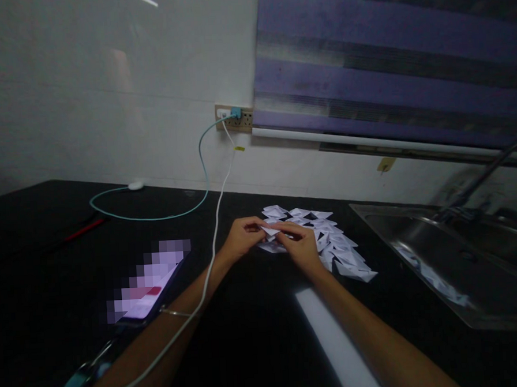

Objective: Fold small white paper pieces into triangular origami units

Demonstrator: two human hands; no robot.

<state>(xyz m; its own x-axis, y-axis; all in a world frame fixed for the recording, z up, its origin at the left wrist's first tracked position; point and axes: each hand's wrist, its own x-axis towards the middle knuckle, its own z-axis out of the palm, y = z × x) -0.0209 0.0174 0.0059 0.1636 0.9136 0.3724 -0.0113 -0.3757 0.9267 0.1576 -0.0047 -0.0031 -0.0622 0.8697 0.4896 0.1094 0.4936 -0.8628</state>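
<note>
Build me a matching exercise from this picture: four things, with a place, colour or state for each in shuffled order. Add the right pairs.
Column one
1. folded paper piece
2. phone
3. sink
4. window blind

Column two
A. metallic, at the lower right of the picture
B. purple with darker bands
C. between the fingers of the left hand and right hand
D. lit up, beside the left forearm

Pairs: 1-C, 2-D, 3-A, 4-B

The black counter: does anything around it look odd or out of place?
The white cable runs from the wall socket and passes in front of the person's left forearm, an awkward place for a cord; I can't tell whether they touch. The folded paper pieces lie grouped together, and no spill shows.
</note>
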